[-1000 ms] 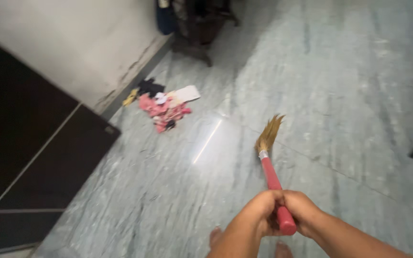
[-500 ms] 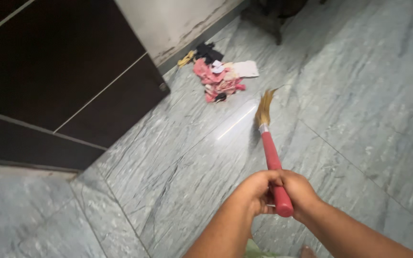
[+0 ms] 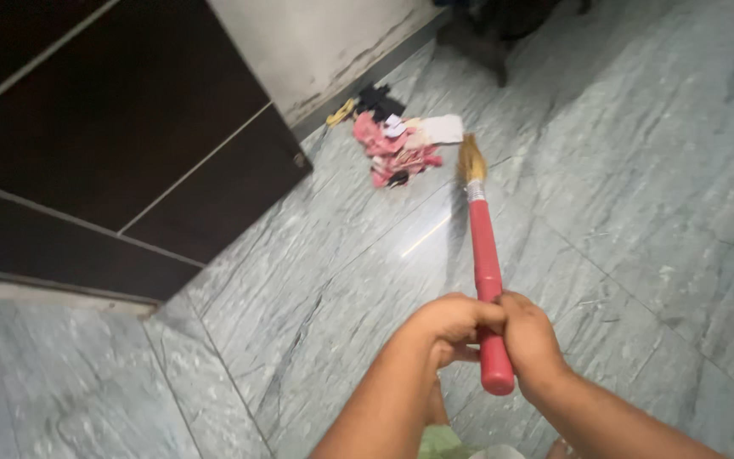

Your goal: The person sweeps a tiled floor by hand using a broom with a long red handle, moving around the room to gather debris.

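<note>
Both hands, left hand point(image 3: 448, 323) and right hand point(image 3: 527, 333), clench the red broom handle point(image 3: 486, 263) near its end, steering the straw bristles point(image 3: 471, 160) beside a far pile of pink scraps point(image 3: 397, 149) on the marble floor point(image 3: 639, 187).

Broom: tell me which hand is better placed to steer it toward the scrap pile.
Probably the left hand: it grips the red broom handle slightly higher, on the side of the scrap pile. The right hand sits lower, near the handle's end, and would rather act as a pivot.

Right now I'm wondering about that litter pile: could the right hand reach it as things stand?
Probably not: the right hand grips the broom handle far from the litter pile; only the bristles get near.
</note>
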